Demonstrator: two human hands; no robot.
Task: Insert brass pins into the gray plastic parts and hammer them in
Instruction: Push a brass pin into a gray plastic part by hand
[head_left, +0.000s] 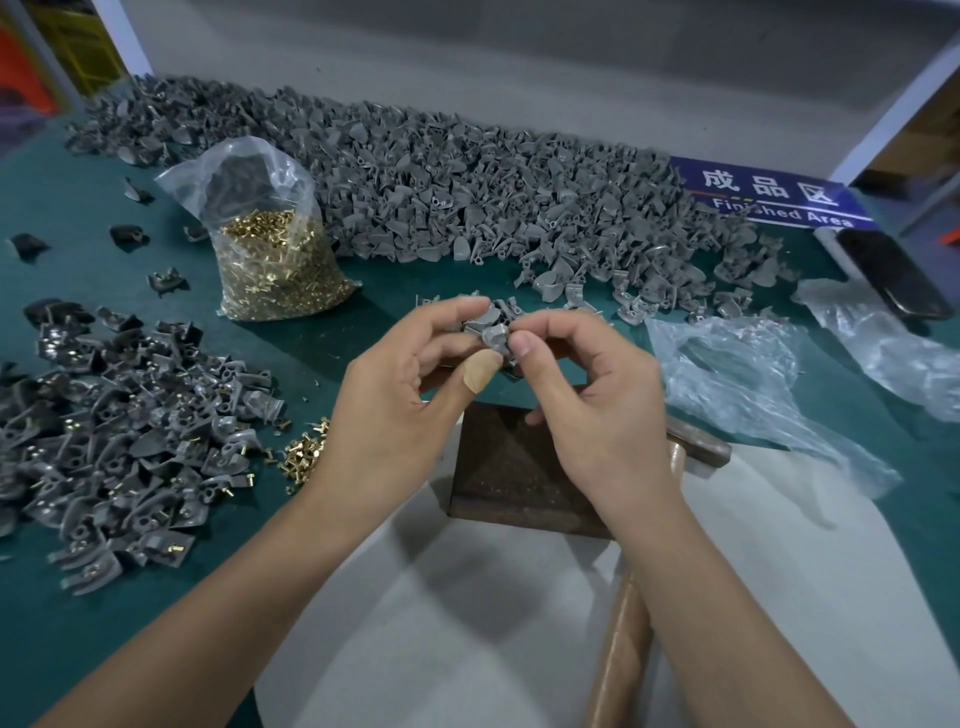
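Nearest the surface's front edge lies the hammer (623, 623), handle toward the person, untouched. Just beyond sits the dark block (514, 467), nothing on it. Above it both hands work: the left hand (395, 410), a plaster on its thumb, has its grip wrapped round a small cluster of gray plastic parts (483, 325); the right hand (587, 395) pinches one gray part (496, 338) at the fingertips, up against that cluster. Whether a pin is in that pinch, I cannot tell.

The risk here, I'd judge: a pin going in crooked, or slipping from the fingertips onto the green surface, because the part is held in the air with nothing bracing it.

Loose brass pins (304, 454) lie left of the block, beside a pile of fitted parts (119, 452) by the left edge. Farther back, a clear bag (265, 239) stands open, holding brass pins. At the far edge runs a long heap of gray parts (467, 197), and crumpled plastic (753, 374) lies right.
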